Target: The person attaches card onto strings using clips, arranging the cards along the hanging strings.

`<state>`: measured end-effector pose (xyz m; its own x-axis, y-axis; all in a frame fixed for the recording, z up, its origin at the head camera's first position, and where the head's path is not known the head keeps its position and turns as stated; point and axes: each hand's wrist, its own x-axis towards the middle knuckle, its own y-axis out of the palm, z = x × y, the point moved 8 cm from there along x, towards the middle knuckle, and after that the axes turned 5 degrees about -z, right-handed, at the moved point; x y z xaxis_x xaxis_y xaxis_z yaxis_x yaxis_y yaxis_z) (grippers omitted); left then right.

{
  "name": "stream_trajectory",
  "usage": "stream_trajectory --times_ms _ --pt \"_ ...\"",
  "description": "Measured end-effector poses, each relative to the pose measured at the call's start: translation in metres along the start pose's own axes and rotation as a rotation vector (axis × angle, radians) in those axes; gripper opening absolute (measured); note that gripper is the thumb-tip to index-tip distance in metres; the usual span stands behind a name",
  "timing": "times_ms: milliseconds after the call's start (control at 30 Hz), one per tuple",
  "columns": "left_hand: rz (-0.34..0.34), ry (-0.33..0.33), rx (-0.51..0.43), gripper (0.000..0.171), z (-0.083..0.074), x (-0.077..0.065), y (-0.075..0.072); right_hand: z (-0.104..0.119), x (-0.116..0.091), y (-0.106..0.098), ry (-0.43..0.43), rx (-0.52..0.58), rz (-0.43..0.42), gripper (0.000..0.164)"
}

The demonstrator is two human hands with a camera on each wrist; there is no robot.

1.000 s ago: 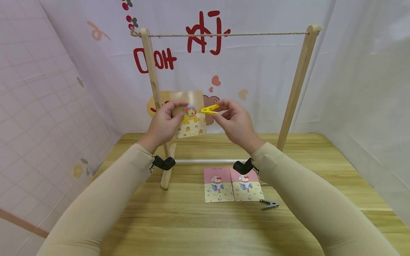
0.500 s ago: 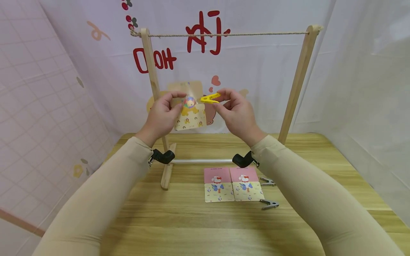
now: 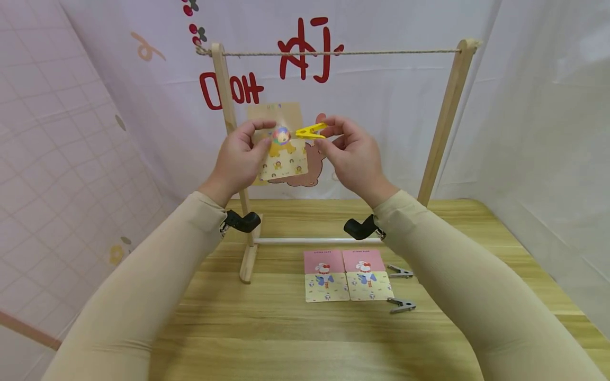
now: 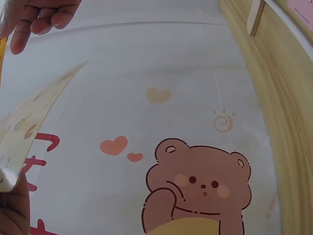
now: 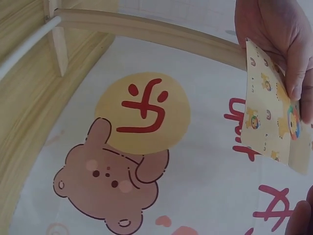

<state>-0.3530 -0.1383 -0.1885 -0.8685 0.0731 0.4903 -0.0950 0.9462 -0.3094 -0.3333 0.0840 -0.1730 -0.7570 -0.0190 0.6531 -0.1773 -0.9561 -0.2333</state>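
Observation:
My left hand point(image 3: 240, 156) pinches a card with a lion picture point(image 3: 284, 159) by its left side, thumb in front. The card hangs in the air before the left post, below the rope point(image 3: 357, 52). Just right of it, my right hand point(image 3: 355, 156) pinches a yellow clothespin point(image 3: 310, 131) by its handle ends, its nose pointing left at the card's edge. In the right wrist view the card point(image 5: 274, 112) is seen from the side with the left hand point(image 5: 279, 39) on it. Only a sliver of the clothespin shows in the left wrist view.
A wooden frame has a left post point(image 3: 224, 95) and a right post point(image 3: 445, 121), with a white rod point(image 3: 305, 241) low between them. Two pink-and-yellow cards point(image 3: 326, 286) lie side by side on the table point(image 3: 267, 338). Two grey clips point(image 3: 401, 305) lie to their right.
Both hands have risen toward the rope, carrying the card and the clothespin up with them. A second grey clip has come into view from behind the right forearm.

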Motion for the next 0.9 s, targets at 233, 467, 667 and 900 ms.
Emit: stream_trajectory --times_ms 233,467,667,900 --pt "-0.007 0.042 0.013 0.033 -0.015 0.007 -0.004 0.016 0.013 -0.002 -0.034 -0.059 -0.022 0.035" --pt "-0.019 0.042 -0.003 0.035 -0.028 0.013 -0.009 0.037 0.032 -0.004 -0.044 -0.101 -0.047 0.037" --pt "-0.054 0.067 0.002 0.037 -0.038 0.017 -0.011 0.057 0.049 -0.004 -0.056 -0.116 -0.071 0.035" --pt "-0.092 0.072 0.028 0.039 -0.048 0.020 -0.013 0.073 0.065 -0.006 -0.081 -0.088 -0.120 0.027"
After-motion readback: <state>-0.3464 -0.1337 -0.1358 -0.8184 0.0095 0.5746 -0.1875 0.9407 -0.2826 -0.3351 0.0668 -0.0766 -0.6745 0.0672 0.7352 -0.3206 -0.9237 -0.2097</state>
